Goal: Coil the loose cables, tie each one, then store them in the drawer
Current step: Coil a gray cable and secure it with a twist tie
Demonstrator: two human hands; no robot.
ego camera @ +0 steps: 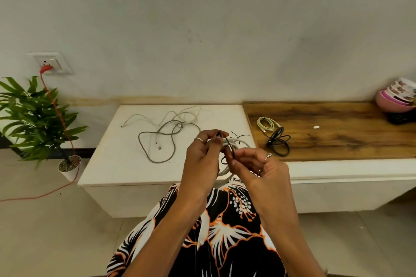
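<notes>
In front of me a scuffed off-white wall (pixel 202 29) fills the upper frame, a socket plate (pixel 53 63) at left; below, a low white cabinet (pixel 108 164), wooden counter (pixel 337 132), pale tiled floor (pixel 45 231).

No legible text, label, brand, number or sign in view. Printed pattern on stacked bowls (pixel 399 94), far right of wooden table (pixel 337 139): too small and blurred to read. Wall socket (pixel 51 63), left of table: no readable marking. Cables on table: no visible print.
</notes>
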